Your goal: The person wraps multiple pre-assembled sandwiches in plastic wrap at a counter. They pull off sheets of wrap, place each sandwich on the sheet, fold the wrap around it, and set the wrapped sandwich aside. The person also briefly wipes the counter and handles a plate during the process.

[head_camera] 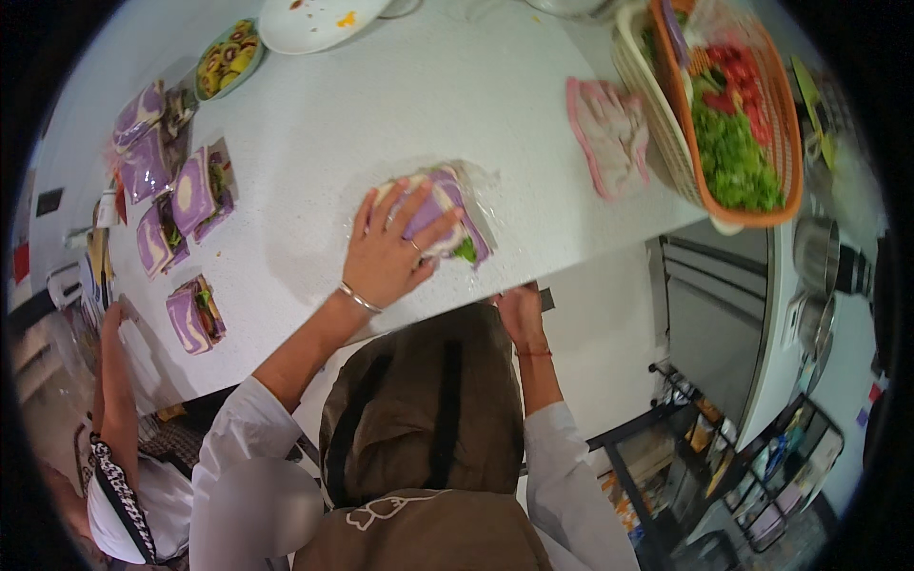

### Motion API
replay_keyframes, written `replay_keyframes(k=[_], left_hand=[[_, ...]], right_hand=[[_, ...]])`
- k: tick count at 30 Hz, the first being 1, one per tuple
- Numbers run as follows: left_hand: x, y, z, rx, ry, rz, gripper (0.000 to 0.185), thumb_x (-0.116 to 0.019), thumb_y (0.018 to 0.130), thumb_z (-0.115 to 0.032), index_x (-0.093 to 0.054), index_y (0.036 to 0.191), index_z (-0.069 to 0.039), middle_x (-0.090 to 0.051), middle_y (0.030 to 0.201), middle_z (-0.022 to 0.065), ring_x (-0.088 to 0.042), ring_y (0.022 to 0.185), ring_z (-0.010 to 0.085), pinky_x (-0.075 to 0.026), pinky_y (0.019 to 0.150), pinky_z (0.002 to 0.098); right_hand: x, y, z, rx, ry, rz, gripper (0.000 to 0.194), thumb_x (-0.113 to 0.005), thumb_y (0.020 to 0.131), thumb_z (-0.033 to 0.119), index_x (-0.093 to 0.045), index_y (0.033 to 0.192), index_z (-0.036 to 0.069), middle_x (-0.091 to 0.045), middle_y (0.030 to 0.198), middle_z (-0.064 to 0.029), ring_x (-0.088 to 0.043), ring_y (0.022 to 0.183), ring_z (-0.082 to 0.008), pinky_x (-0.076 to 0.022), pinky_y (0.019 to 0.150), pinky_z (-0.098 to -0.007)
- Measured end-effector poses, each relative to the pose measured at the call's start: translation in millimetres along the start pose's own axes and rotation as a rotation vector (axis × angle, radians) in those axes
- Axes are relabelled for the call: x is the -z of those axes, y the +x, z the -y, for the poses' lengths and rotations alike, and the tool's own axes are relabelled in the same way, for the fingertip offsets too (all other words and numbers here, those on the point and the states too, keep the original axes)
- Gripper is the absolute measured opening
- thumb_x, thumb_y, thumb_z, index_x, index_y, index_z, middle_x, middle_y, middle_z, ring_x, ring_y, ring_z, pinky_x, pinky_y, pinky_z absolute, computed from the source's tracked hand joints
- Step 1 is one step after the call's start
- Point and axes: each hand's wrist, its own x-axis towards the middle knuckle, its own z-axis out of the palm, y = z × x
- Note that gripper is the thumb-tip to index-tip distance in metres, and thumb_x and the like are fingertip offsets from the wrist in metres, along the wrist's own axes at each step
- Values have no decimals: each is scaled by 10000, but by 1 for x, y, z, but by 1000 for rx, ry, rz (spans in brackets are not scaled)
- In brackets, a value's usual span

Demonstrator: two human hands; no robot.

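Note:
My left hand [391, 246] lies spread over a sandwich of purple-and-white swirled bread [454, 193], pressing it on the white tabletop near the front edge. Clear plastic wrap [489, 214] spreads under and around this sandwich, and green lettuce pokes from its right side. My right hand [521, 312] is low at the table's front edge, beside the brown apron; its fingers are partly hidden by the edge, so what they hold cannot be told. Several more purple-and-white sandwiches [194, 191] lie to the left, some in shiny clear wrap.
An orange basket [790, 164] of lettuce and red pieces stands at the right, against a cream basket [660, 121]. Near it lies a pink-edged cloth [610, 139]. A bowl of cut kiwi [230, 61] and a stained white plate [314, 28] sit at the back. Another person's arm [121, 385] is at the left.

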Motion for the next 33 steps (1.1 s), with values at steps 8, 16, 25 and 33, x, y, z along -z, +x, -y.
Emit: replay_keyframes(k=[8, 16, 25, 33], left_hand=[[-1, 2, -7, -31, 54, -48, 712, -731, 659, -246, -480, 1321, -327, -335, 1434, 91, -298, 1311, 330, -218, 1075, 513], [-1, 3, -7, -65, 80, -39, 738, -741, 662, -256, -458, 1339, -329, -316, 1437, 97, -280, 1317, 342, -217, 1075, 510], [2, 2, -7, -50, 108, -14, 713, -705, 691, -317, -437, 1350, -355, -304, 1456, 94, -280, 1334, 327, -212, 1078, 519], [7, -1, -6, -31, 40, 34, 798, -717, 677, -317, -363, 1390, -355, -272, 1483, 80, -246, 1360, 307, -208, 1080, 536]], right_hand=[[-11, -12, -8, 495, -157, -91, 494, -486, 772, -92, -367, 1212, 99, -519, 1091, -68, -522, 976, -168, -442, 863, -304], [2, -9, -5, 207, -426, 68, 349, -509, 789, -20, -548, 1131, 35, -577, 1033, -31, -506, 1002, -147, -356, 935, -288], [-10, -75, 30, 4, -305, 129, 73, -481, 959, 115, -442, 941, 58, -528, 826, -59, -610, 797, -197, -534, 793, -365], [-118, -92, 95, 110, -618, 455, 127, -502, 946, 100, -407, 866, 77, -574, 796, -65, -600, 788, -160, -498, 830, -356]])
